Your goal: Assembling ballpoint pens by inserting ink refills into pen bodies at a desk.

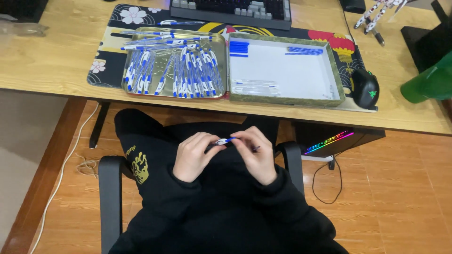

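Over my lap, my left hand [192, 156] and my right hand [257, 155] both pinch one blue and white pen [225, 140], held level between the fingertips. Both sleeves are black. On the wooden desk [52, 56] above lies a metal tray [222, 66] heaped with several blue and white pens [181, 70]. Right of it sits a white-lined box lid [334, 80] holding blue refills [304, 50], blue caps [238, 48] and clear pen barrels [254, 87].
A patterned desk mat [106, 56] lies under the trays. Behind them stands a keyboard [235, 10], with a black mouse [366, 88] at the right and a green object [431, 82] farther right. Black chair armrests [110, 197] flank me. A lit computer case [329, 140] sits under the desk.
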